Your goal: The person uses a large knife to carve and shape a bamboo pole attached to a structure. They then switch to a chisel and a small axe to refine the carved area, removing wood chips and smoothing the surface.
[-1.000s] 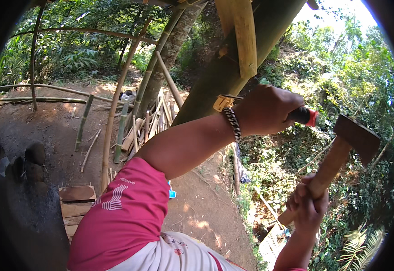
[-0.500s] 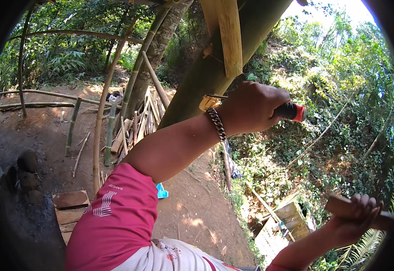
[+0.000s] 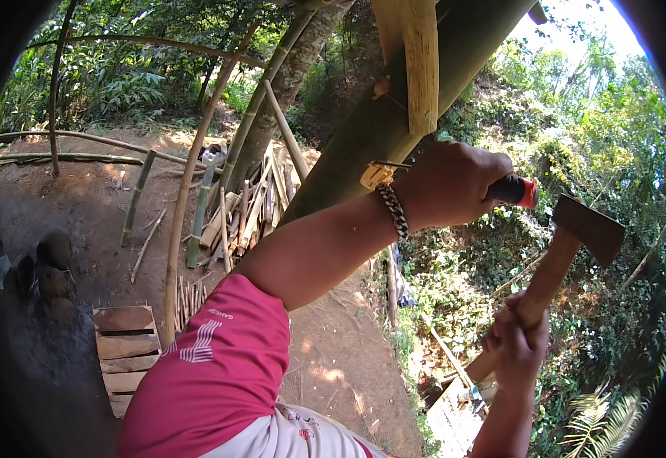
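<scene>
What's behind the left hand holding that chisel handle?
Behind the left hand runs a thick green bamboo pole with a split yellow slat on it. The chisel's red-tipped handle shows; its blade is hidden by the hand.

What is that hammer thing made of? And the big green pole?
The hammer seems to have a plain brown wooden handle, showing matte grain, and a dark head, probably metal, dull rather than shiny. The big green pole looks like fresh bamboo: smooth, round, green skin, pale yellow where it is split.
</scene>
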Demonstrator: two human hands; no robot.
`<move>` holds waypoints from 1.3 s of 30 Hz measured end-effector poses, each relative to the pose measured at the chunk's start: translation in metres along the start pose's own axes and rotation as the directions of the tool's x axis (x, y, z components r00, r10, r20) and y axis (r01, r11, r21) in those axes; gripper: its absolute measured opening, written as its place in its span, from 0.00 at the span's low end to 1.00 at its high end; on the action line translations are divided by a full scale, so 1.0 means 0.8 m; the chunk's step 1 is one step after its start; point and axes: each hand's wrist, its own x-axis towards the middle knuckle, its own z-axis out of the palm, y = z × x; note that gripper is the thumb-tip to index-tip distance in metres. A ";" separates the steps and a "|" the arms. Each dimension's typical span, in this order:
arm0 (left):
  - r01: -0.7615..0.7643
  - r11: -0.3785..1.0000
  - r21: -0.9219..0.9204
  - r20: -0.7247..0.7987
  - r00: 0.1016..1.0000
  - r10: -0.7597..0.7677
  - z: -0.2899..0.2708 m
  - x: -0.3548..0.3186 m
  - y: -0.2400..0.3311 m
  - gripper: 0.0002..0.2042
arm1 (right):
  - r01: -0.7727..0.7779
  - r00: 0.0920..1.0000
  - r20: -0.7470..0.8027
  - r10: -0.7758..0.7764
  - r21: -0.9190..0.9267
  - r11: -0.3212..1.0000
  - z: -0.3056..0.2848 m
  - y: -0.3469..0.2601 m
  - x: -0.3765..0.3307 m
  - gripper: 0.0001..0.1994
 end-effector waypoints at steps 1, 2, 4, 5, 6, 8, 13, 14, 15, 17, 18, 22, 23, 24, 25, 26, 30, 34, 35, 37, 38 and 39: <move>-0.001 1.000 -0.003 -0.005 1.000 0.001 0.003 0.000 0.002 0.12 | -0.129 0.989 0.050 0.137 -0.130 0.983 -0.004 -0.014 0.003 0.21; -0.001 1.000 -0.006 -0.010 1.000 0.001 0.006 0.001 0.003 0.12 | 0.004 0.999 -0.034 0.006 0.282 0.959 -0.023 -0.035 0.009 0.19; -0.002 0.998 -0.061 -0.035 0.999 -0.001 0.006 0.005 0.008 0.13 | 0.553 0.803 -0.306 -0.512 0.059 0.831 -0.021 -0.094 0.010 0.18; 0.011 0.997 -0.079 -0.039 0.999 -0.014 0.008 0.007 0.010 0.13 | 0.621 0.745 -0.380 -0.548 0.096 0.778 -0.003 -0.095 0.016 0.15; 0.017 0.999 -0.047 -0.010 1.000 -0.018 0.010 0.004 0.009 0.13 | 0.492 0.853 -0.258 -0.453 0.108 0.864 0.003 -0.060 0.020 0.13; 0.040 0.999 0.009 0.020 0.999 -0.040 0.001 0.001 0.004 0.13 | 0.053 0.977 0.213 -0.015 -0.175 0.983 0.019 -0.008 0.018 0.08; 0.047 0.997 -0.061 -0.019 0.999 -0.049 0.004 0.003 0.007 0.11 | 0.471 0.881 -0.090 -0.464 0.103 0.876 -0.024 -0.064 0.026 0.13; 0.027 0.996 -0.088 -0.051 0.998 -0.031 0.005 0.005 0.008 0.11 | 0.467 0.883 0.009 -0.469 0.083 0.881 -0.034 -0.058 0.026 0.13; 0.025 0.996 -0.087 -0.052 0.998 -0.030 0.008 0.005 0.010 0.11 | 0.464 0.877 0.107 -0.469 0.066 0.883 -0.046 -0.052 0.026 0.13; 0.039 0.999 0.012 -0.007 0.999 -0.039 0.001 0.005 -0.004 0.11 | 0.109 0.983 0.159 -0.088 -0.123 0.986 0.025 0.014 0.026 0.13; 0.048 0.998 0.036 0.016 0.999 -0.049 -0.001 0.003 -0.003 0.10 | 0.071 0.991 0.122 -0.053 -0.140 0.988 0.020 0.015 0.024 0.13; 0.036 0.998 -0.058 -0.037 0.999 -0.038 0.005 0.004 0.005 0.09 | 0.394 0.918 -0.098 -0.384 0.120 0.911 -0.032 -0.066 0.033 0.14; 0.032 0.993 -0.116 -0.081 0.996 -0.042 0.005 0.007 0.007 0.09 | 0.519 0.842 -0.037 -0.538 0.326 0.790 -0.052 -0.101 0.036 0.15; 0.014 0.993 -0.120 -0.089 0.996 -0.025 0.012 0.009 0.007 0.09 | 0.532 0.843 -0.069 -0.533 0.245 0.810 -0.045 -0.069 0.028 0.15; 0.037 0.995 -0.097 -0.058 0.997 -0.043 0.013 0.007 0.005 0.09 | 0.535 0.845 -0.096 -0.526 0.169 0.828 -0.030 -0.038 0.023 0.14; 0.051 0.997 -0.064 -0.035 0.998 -0.054 0.014 0.005 -0.006 0.09 | 0.294 0.956 -0.011 -0.294 0.072 0.953 0.003 -0.019 0.032 0.13; 0.032 0.999 -0.042 -0.035 0.999 -0.033 0.009 0.000 -0.010 0.09 | 0.023 0.997 -0.061 -0.036 -0.200 0.979 0.008 -0.065 0.020 0.08; 0.018 0.996 -0.090 -0.039 0.999 -0.022 0.019 0.002 -0.004 0.10 | 0.489 0.863 0.064 -0.501 0.135 0.861 -0.018 -0.079 0.016 0.12; 0.033 0.998 -0.045 -0.049 0.998 -0.035 0.008 0.002 -0.008 0.10 | 0.347 0.930 0.086 -0.357 0.115 0.931 0.018 -0.044 0.019 0.12; 0.043 0.999 -0.028 -0.033 0.998 -0.044 0.006 0.002 -0.016 0.11 | -0.054 0.989 0.132 0.066 -0.092 0.994 0.049 -0.012 0.021 0.13; 0.051 0.998 -0.034 -0.017 0.999 -0.051 0.008 -0.001 -0.014 0.11 | -0.297 0.934 0.118 0.337 -0.264 0.918 0.048 -0.019 0.027 0.14; 0.037 0.999 0.004 -0.026 0.999 -0.037 0.008 -0.001 -0.011 0.11 | -0.121 0.988 0.067 0.137 -0.201 0.972 0.032 -0.032 0.027 0.13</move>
